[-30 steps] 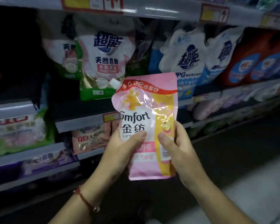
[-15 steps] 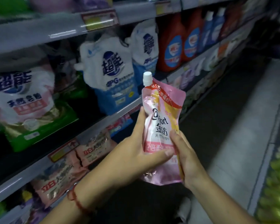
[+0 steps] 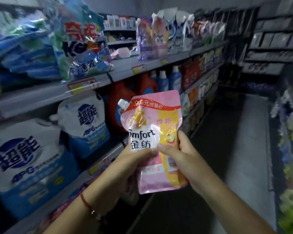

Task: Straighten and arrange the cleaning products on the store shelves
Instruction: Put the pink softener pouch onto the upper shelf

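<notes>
Between aisle shelves, both hands, left hand (image 3: 134, 159) and right hand (image 3: 181, 157), pinch a pink softener pouch (image 3: 156, 132); view has swung toward matching pouches (image 3: 152, 39) above, its likely place.

The upper shelf (image 3: 125, 71) bears blue detergent bags (image 3: 81, 41) and purple and pink pouches (image 3: 150, 39); the shelf below (image 3: 98, 162) holds white-and-blue refill bags (image 3: 86, 122) beside red jugs (image 3: 120, 102).

Pink softener pouch (image 3: 156, 132) upright, gripped by left hand (image 3: 134, 164), right hand (image 3: 181, 157), beside shelves (image 3: 41, 95)

Grey aisle floor (image 3: 243, 149) beside metal shelves (image 3: 142, 65) with price tags (image 3: 82, 85).
</notes>
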A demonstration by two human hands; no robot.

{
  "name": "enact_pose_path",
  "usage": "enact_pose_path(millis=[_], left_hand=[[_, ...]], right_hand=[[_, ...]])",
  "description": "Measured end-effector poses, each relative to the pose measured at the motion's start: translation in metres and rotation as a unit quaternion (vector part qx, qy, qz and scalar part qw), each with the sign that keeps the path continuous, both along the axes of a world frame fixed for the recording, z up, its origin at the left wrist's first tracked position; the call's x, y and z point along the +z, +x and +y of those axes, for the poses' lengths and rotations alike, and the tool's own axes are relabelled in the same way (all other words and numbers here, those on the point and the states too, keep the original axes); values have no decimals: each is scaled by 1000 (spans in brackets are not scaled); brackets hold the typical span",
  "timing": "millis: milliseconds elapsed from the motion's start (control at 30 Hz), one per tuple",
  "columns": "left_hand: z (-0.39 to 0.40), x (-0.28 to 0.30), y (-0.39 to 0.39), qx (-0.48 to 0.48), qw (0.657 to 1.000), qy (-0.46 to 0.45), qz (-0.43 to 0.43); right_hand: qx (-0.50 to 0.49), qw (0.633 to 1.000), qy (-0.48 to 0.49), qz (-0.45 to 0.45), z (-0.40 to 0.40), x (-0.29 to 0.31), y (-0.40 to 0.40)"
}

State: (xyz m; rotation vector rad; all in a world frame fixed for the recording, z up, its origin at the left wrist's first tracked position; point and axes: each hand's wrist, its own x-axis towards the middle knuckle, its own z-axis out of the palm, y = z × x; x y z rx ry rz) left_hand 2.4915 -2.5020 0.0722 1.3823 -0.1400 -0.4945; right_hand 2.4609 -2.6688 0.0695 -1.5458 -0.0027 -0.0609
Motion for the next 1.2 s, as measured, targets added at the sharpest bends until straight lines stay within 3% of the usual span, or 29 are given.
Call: enact_pose_path(millis=[267, 400, 833, 1000, 1200], left_hand=[[-21, 47, 76, 109, 991, -7, -78], [-28, 63, 112, 161, 978, -45, -122], [-48, 144, 296, 360, 871, 56, -330], [-68, 165, 382, 366, 848, 51, -379], [-89, 179, 489, 369, 830, 93, -408]], right_hand=[[102, 991, -67, -52, -38, 55, 105], [136, 988, -61, -36, -45, 59, 152], [125, 968, -139, -170, -46, 136, 353], [66, 955, -177, -229, -55, 159, 438], [32, 954, -198, -223, -75, 182, 535]])
